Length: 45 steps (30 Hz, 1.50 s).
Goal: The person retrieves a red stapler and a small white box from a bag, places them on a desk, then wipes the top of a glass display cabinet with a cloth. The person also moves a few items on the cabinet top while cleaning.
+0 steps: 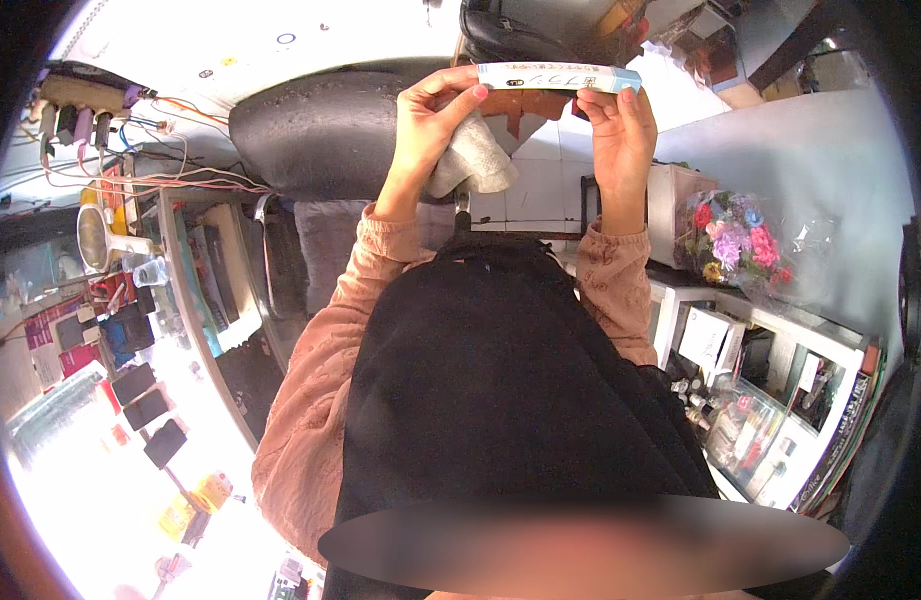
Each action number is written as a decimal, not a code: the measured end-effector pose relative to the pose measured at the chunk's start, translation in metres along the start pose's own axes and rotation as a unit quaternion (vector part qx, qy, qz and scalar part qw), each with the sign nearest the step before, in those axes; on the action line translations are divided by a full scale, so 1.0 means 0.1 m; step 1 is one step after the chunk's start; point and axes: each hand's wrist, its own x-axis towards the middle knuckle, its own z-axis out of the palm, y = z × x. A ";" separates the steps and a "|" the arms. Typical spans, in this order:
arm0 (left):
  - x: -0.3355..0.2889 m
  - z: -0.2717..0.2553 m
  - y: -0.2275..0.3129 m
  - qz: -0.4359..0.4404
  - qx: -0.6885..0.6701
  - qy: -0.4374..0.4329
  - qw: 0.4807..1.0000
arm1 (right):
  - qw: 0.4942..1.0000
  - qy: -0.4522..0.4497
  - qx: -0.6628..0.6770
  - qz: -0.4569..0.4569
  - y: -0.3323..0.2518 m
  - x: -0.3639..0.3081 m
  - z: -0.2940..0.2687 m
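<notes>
- Left hand [436,120] was closed, its fingertips pinching the left end of a long, slim white-and-blue cardboard box [559,77] held level at 12 o'clock in the view.
- The same hand also clutched a crumpled off-white cloth [478,160] against the palm, hanging just below the box.
- Right hand [621,130] gripped the box's right end, thumb underneath.
- Black padded chair back [326,125] lay behind the hands, at 11 o'clock.
- Bunch of pink, purple and red artificial flowers [733,240] sat at 3 o'clock.
- Cluttered bench [101,400] ran along 8 o'clock.
</notes>
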 end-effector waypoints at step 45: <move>-0.11 0.31 0.24 -0.083 -0.108 0.028 0.990 | 0.992 -0.062 -0.103 -0.031 -0.10 -0.40 0.07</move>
